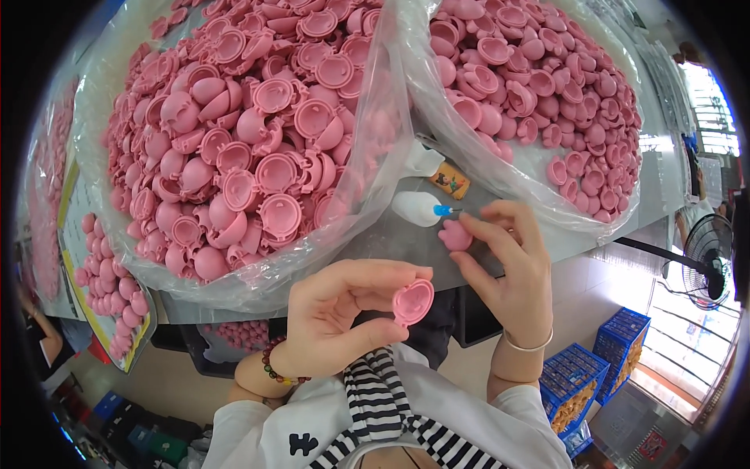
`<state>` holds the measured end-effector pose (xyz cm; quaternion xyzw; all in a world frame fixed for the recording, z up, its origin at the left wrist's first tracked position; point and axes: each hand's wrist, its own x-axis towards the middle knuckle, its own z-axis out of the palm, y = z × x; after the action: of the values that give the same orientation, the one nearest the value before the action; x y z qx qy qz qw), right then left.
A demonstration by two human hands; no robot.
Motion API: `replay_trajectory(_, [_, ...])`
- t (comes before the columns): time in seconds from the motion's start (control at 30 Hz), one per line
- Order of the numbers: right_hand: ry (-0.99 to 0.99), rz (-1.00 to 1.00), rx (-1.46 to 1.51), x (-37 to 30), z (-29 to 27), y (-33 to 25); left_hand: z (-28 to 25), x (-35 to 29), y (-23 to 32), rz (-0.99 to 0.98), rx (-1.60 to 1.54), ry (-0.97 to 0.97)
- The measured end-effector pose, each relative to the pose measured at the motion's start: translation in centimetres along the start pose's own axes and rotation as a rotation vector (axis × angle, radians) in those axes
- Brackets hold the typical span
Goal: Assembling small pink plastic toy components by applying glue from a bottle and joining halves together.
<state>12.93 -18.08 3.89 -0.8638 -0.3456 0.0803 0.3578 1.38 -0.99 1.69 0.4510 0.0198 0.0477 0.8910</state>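
Between the thumb and fingers of my left hand (340,313) is a pink plastic half shell (413,301), its hollow side turned up toward me. My right hand (512,266) pinches a second pink plastic piece (455,235), rounded with small bumps, above the grey table. Just beyond that piece lies a white squeeze bottle (416,209) with a blue needle tip (445,210) pointing right. The two pink pieces are apart from each other.
Clear plastic bags heaped with pink half shells (234,141) and smaller pink pieces (547,86) cover much of the table. A yellow-brown item (451,180) lies behind the bottle. Joined pink pieces (109,281) sit at left. Blue crates (574,383) and a fan (707,262) are at right.
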Motion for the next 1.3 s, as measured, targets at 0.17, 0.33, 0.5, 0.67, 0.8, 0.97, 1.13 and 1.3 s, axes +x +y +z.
replay_trajectory(0.17, [0.196, -0.117, 0.097, -0.8, 0.0, -1.3, -0.2, 0.0, -0.7, 0.116, 0.025, -0.062])
replay_trajectory(0.33, [0.191, -0.341, 0.301, -1.2, 1.4, -2.0, 0.2, -0.2, -0.7, 0.081, 0.149, -0.034])
replay_trajectory(0.5, [0.2, -0.352, 0.252, -1.1, 2.0, -2.0, 0.3, 0.0, -0.7, 0.162, 0.413, 0.053])
replay_trajectory(0.67, [0.237, -0.442, 0.207, -0.8, 2.4, -1.2, -0.3, 0.2, -0.7, 0.129, 0.396, -0.05])
replay_trajectory(0.8, [0.23, -0.468, 0.037, -1.7, 2.1, -1.3, -0.8, 0.7, -0.7, 0.23, 0.517, -0.095])
replay_trajectory(0.97, [0.313, -0.513, 0.235, -2.2, 3.7, -2.0, -0.3, 1.1, -0.7, 0.247, 0.493, -0.005])
replay_trajectory(1.13, [0.348, -0.491, 0.291, -2.4, 4.1, -2.4, -0.6, 1.2, -0.3, 0.324, 0.577, -0.074])
replay_trajectory(1.3, [0.339, -0.453, 0.419, -2.3, 4.6, -2.9, -1.0, 1.1, 0.1, 0.381, 0.599, -0.085])
